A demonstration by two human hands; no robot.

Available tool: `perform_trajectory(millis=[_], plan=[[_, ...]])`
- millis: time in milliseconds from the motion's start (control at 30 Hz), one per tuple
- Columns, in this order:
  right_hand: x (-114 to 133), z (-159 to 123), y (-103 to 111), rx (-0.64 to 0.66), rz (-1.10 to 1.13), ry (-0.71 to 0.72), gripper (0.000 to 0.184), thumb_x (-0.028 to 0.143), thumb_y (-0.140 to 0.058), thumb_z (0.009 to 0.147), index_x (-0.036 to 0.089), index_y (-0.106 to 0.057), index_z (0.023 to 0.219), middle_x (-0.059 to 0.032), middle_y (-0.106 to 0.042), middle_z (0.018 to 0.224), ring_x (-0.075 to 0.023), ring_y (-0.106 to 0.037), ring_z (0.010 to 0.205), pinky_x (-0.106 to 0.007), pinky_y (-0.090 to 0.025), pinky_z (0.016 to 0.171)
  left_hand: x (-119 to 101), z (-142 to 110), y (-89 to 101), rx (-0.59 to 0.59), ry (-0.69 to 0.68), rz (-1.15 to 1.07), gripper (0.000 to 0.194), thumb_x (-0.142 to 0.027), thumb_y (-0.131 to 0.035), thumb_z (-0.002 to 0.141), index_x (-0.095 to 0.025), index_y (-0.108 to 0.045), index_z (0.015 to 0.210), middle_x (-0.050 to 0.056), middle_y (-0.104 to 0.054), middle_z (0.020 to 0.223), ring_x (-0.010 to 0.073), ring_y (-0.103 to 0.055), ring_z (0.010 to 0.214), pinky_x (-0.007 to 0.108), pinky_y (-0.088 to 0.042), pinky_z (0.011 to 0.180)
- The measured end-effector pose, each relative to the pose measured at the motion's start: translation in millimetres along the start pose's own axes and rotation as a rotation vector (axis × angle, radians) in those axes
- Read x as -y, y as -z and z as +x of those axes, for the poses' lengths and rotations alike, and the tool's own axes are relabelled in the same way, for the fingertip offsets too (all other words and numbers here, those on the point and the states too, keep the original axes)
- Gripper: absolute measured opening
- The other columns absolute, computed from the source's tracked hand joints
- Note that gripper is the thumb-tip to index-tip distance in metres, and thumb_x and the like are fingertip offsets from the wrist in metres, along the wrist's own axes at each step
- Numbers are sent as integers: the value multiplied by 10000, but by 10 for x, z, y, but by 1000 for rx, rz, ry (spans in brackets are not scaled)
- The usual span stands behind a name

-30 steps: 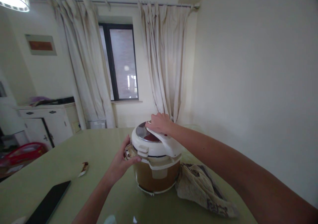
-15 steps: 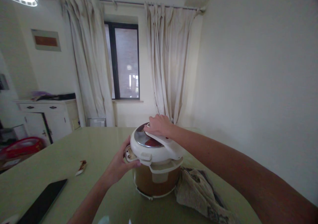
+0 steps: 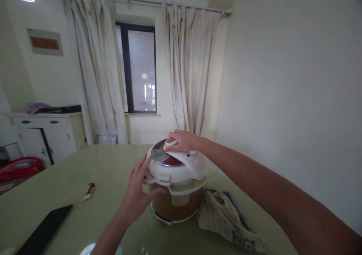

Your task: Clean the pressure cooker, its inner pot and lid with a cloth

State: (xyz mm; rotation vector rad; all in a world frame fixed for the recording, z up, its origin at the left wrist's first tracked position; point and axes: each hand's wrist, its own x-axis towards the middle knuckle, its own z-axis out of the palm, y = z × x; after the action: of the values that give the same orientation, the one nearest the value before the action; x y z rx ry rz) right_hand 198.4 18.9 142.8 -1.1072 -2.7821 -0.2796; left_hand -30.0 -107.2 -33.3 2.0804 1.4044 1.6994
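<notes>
A pressure cooker with a brownish body and a white rim stands on the table in front of me. Its white lid has a shiny metal disc on top and sits on the body. My right hand is closed over the white lid handle, thumb towards me. At the cooker's left side is my left hand, fingers spread. Its fingertips lie against the lid's edge and its thumb is lower, by the rim. The side handle is mostly hidden behind that hand.
A crumpled patterned cloth lies against the cooker's right side. On the green table are a dark phone and a small torn wrapper to the left. A white cabinet and a red basket stand beyond.
My left hand has loosened from the cooker's side handle and its fingers have moved up against the lid's edge. My right hand stays on the lid handle, its fingers shifted slightly.
</notes>
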Motion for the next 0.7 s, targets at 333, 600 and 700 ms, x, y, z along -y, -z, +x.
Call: perform_trajectory(millis=[333,600,700], plan=[[-20,76,97,63,7,-18,832,938,-519,888,232,-676,1300,-170,-742,1300,-350,-727,1167,-382,-547,890,-275,71,140,91,-398,290,404,-314,-662,1023,-385,-741,1413,52,-786,1372,309,-737,1215,479,-559,1108],[-5,106,234,-24,5,-231,1027,1036,-430,822,194,-695,1346,-227,-732,1364,-417,-718,1236,-465,-585,946,-155,364,349,45,-510,499,395,-313,-554,1095,-287,-639,1479,59,-737,1468,231,-742,1257,366,-582,1106],[31,100,231,-71,-14,-284,1078,1058,-463,777,172,-708,1340,-245,-738,1347,-426,-716,1243,-484,-590,971,2,461,420,35,-502,558,397,-339,-506,1111,-255,-612,1484,75,-733,1472,236,-730,1294,362,-582,1107]])
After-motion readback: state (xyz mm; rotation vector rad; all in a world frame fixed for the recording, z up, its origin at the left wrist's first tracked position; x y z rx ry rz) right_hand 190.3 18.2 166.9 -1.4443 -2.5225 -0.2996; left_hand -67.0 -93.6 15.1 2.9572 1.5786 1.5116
